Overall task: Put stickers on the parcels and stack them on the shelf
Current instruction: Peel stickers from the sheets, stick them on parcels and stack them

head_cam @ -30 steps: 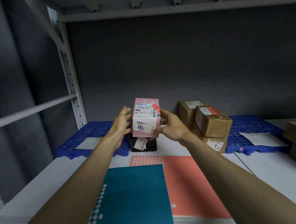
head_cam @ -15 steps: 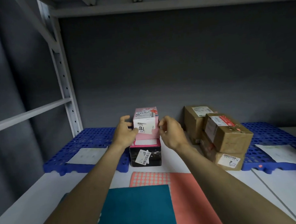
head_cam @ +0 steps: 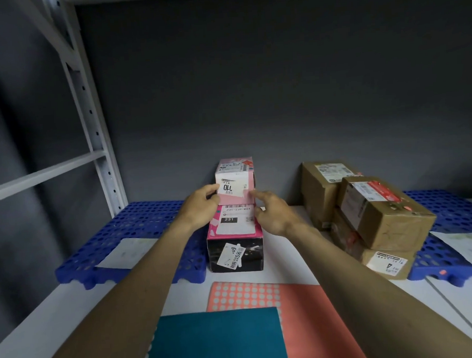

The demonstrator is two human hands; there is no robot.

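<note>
1. Counting from my feed: one pink parcel [head_cam: 235, 183] sits on top of a black-and-pink parcel [head_cam: 234, 240], a stack of two on the white shelf [head_cam: 32, 326].
2. My left hand [head_cam: 201, 208] has its fingers curled on the pink parcel's left edge; my right hand [head_cam: 272, 212] touches its lower right corner with one straight finger.
3. Three brown parcels [head_cam: 378, 212] are piled to the right, apart from the stack.
4. Two blue pallets [head_cam: 139, 233] flank them.
5. Two sticker sheets, teal [head_cam: 218, 341] and coral [head_cam: 304, 312], lie at the near edge, with open shelf surface between the two piles.
</note>
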